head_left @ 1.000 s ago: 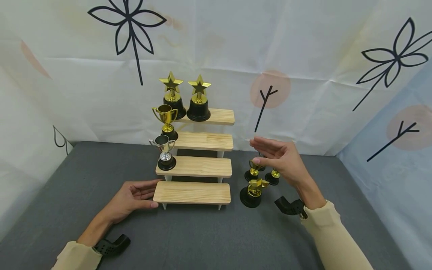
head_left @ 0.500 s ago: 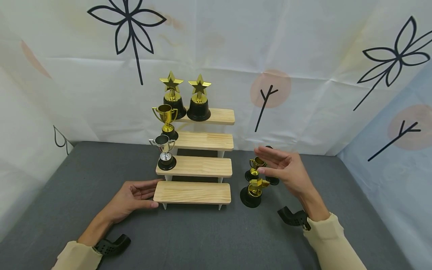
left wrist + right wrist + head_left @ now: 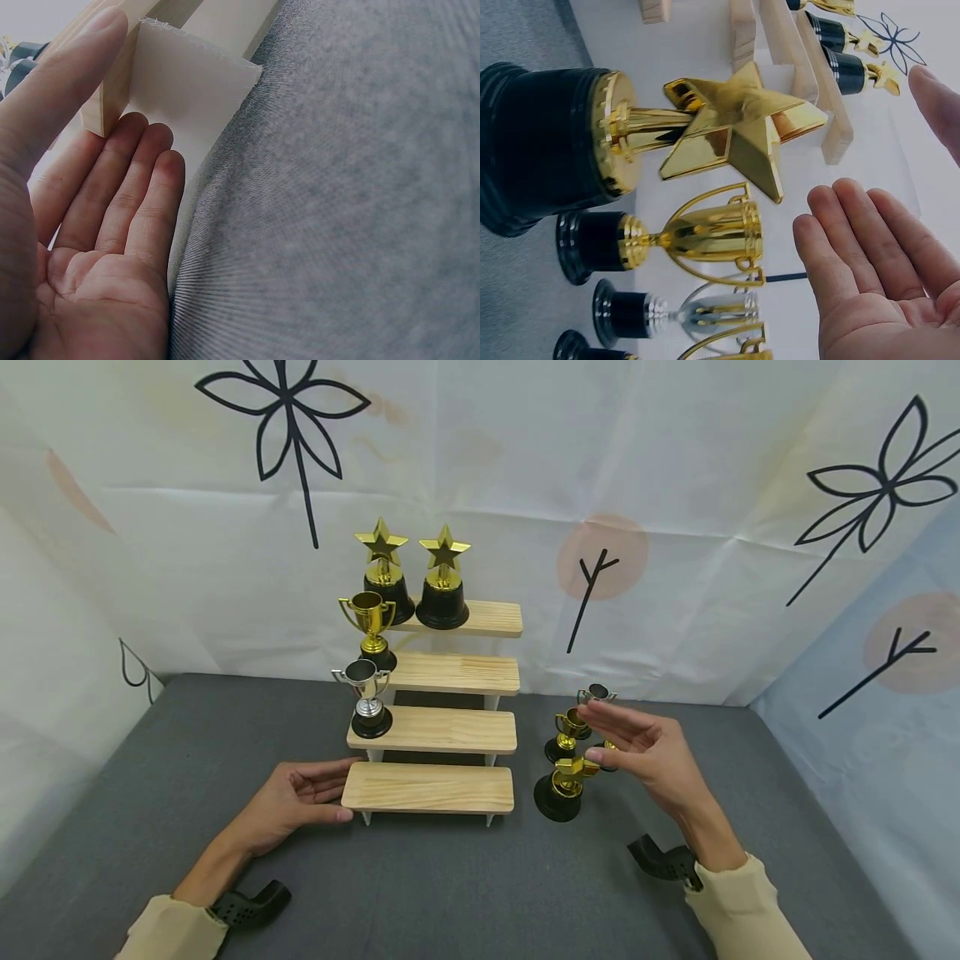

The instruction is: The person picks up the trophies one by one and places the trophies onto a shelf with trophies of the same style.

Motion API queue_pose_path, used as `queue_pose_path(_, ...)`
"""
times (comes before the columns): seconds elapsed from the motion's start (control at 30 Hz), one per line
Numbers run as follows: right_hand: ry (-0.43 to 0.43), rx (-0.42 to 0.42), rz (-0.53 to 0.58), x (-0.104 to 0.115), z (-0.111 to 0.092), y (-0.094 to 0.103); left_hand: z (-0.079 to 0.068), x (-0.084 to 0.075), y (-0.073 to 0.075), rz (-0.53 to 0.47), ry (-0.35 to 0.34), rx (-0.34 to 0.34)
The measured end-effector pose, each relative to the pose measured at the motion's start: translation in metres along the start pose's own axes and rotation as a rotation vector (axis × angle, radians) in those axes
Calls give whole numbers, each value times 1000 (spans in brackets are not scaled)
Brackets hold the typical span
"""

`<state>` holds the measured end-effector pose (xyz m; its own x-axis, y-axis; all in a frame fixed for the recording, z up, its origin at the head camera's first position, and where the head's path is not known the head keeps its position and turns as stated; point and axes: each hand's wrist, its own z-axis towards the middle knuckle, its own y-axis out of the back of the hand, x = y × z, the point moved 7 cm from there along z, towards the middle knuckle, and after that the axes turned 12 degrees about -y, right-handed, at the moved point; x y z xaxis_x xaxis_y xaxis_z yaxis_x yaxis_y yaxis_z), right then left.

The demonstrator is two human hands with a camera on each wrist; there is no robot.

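Note:
My left hand (image 3: 288,806) is at the left end of a wooden tiered stand (image 3: 427,787), fingers extended. In the left wrist view its fingertips (image 3: 156,135) lie right by the stand's white side support (image 3: 187,82). My right hand (image 3: 648,764) holds nothing, fingers straight, beside a group of trophies on the table. Nearest in that group is a gold star trophy (image 3: 558,797); behind it stand a gold cup trophy (image 3: 562,739) and a silver cup trophy (image 3: 596,693). Another gold cup trophy (image 3: 742,354) is mostly hidden behind the right hand in the head view.
Two gold star trophies (image 3: 442,585) stand on the stand's top step. A gold cup (image 3: 370,618) occupies the second step's left end, and a silver cup (image 3: 367,693) the third's. A patterned white cloth (image 3: 480,443) hangs behind the grey table (image 3: 465,893).
My right hand has drawn back from the trophies, toward me and slightly right, uncovering the silver cup behind it. The left hand stays in place at the stand.

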<state>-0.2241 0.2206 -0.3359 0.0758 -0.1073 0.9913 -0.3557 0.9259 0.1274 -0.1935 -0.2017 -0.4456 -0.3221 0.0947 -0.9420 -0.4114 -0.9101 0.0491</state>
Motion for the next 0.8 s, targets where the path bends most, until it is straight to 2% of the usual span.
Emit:
queue_pose_path(0.5,4,14,4,-17,-8,7,0,2,2,7,10,-14)
queue_pose_path(0.8,32,71,14,-21,-9,10,0,3,1,-14,6,-4)
